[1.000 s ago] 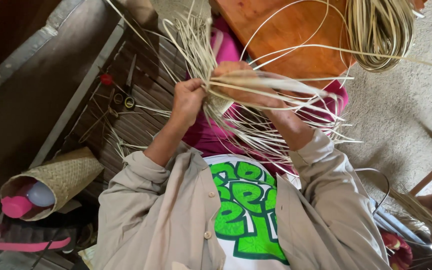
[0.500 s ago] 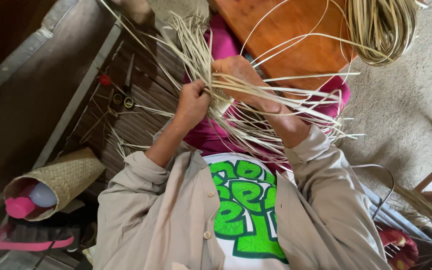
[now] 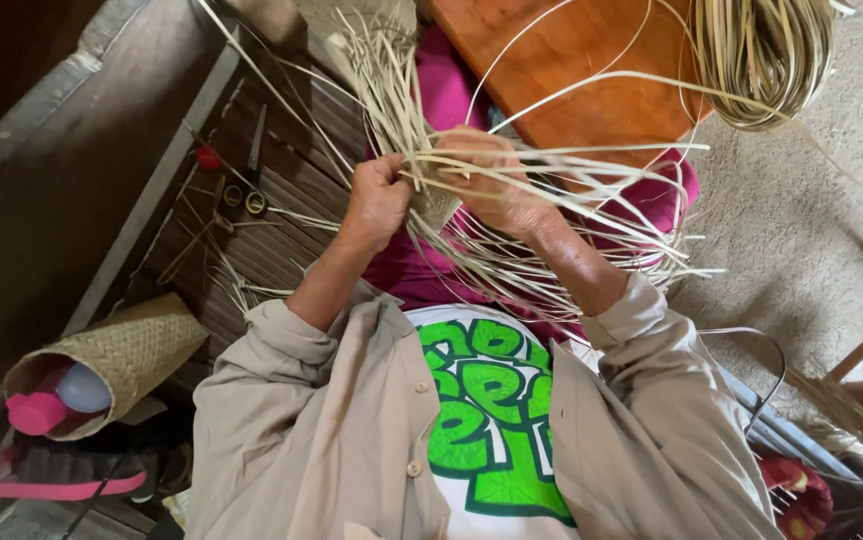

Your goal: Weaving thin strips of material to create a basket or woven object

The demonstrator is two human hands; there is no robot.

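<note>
From the head view, looking down the person's chest, both hands meet over the lap on a half-woven piece of pale, flat cane strips (image 3: 439,200), whose loose ends fan out upward and to the right. The left hand (image 3: 376,200) is curled into a loose fist, its fingers pressed together around a bunch of the strips at the piece's left edge. The right hand (image 3: 497,180) lies across the woven part, fingers bent and pinching strips against it; the fingertips themselves are hidden by the strands. Beyond the hands lies a flat orange-brown wooden board (image 3: 592,70), and a coil of pale cane (image 3: 762,55) hangs at the top right. On the dark slatted floor to the left lie a pair of scissors (image 3: 250,180), and nearer the person a woven cone-shaped basket (image 3: 132,350) holds a pink bottle (image 3: 37,412).
</note>
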